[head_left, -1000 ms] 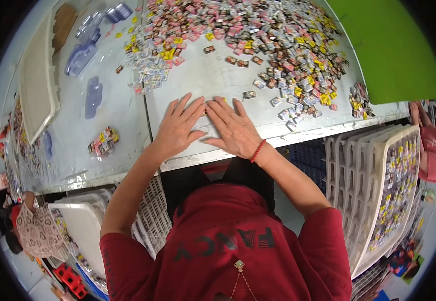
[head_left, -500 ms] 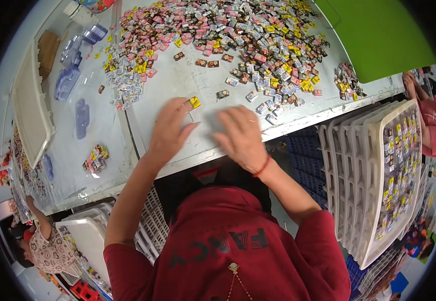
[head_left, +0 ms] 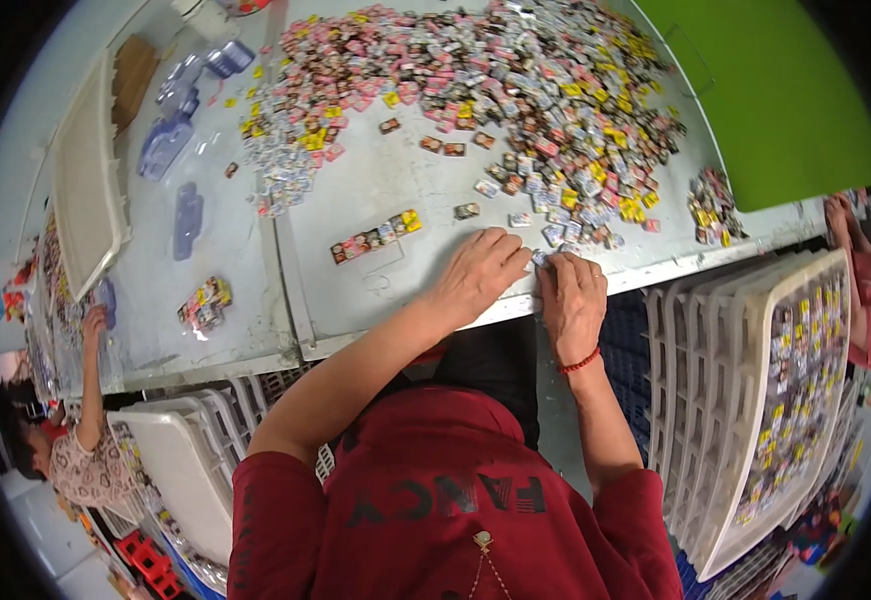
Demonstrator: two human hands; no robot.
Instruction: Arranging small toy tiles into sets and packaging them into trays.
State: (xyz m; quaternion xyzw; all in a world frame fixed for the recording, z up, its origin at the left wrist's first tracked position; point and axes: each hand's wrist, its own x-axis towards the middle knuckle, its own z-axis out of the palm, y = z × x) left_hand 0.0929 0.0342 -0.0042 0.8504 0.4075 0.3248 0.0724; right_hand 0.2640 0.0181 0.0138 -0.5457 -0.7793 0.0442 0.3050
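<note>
My left hand (head_left: 480, 275) reaches across to the right, its fingers curled and closed near the table's front edge; what they hold, if anything, is hidden. Beside it is my right hand (head_left: 573, 308), a red bead bracelet on its wrist. Its thumb and fingers are closed at a small white-and-blue block (head_left: 540, 257). Left of both hands lies a straight row of small blocks (head_left: 376, 237), pink and brown at one end, yellow at the other. A dark block (head_left: 466, 211) and a whitish block (head_left: 519, 220) lie loose just beyond my fingers.
A wide heap of small coloured blocks (head_left: 435, 70) covers the far table. A wrapped bundle (head_left: 205, 305) and clear blue plastic trays (head_left: 187, 220) lie left. Stacked white crates (head_left: 700, 370) stand right, below a green board (head_left: 785, 100). Another person's arm (head_left: 91, 375) reaches in at left.
My hands have moved right and closed at the table's front edge. The block row, mostly covered by my left hand before, now shows in full. The whole view has shifted slightly.
</note>
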